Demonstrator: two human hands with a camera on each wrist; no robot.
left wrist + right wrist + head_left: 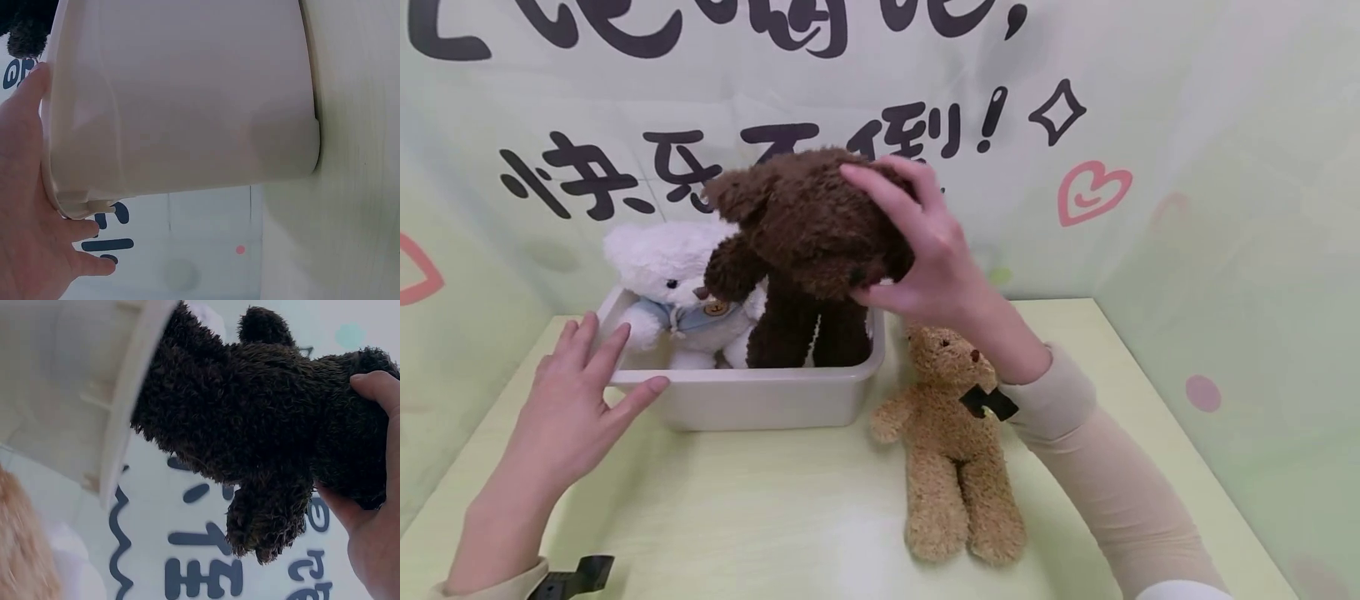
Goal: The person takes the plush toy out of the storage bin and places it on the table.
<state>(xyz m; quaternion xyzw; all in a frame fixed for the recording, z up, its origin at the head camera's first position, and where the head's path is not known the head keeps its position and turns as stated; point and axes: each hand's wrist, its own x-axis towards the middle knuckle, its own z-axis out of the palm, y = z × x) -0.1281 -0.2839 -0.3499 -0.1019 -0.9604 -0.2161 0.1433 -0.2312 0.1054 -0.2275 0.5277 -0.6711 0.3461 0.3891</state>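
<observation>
My right hand [936, 258] grips a dark brown teddy bear [808, 221] by its head, with fingers over the top and thumb below. The bear is upright and its legs reach down into a white plastic bin [767, 404]; the right wrist view shows its fuzzy body [250, 412] entering past the rim. At the bin's left front corner, my left hand [568, 400] touches the rim with spread fingers. Inside the bin's left part sits a white teddy bear [677, 258] in a blue garment with a round bear badge.
A light brown teddy bear [958, 467] lies on its back on the pale wooden table [737, 508], right of the bin and partly under my right forearm. Behind the table stands a light wall [1150, 125] with black lettering and pink hearts.
</observation>
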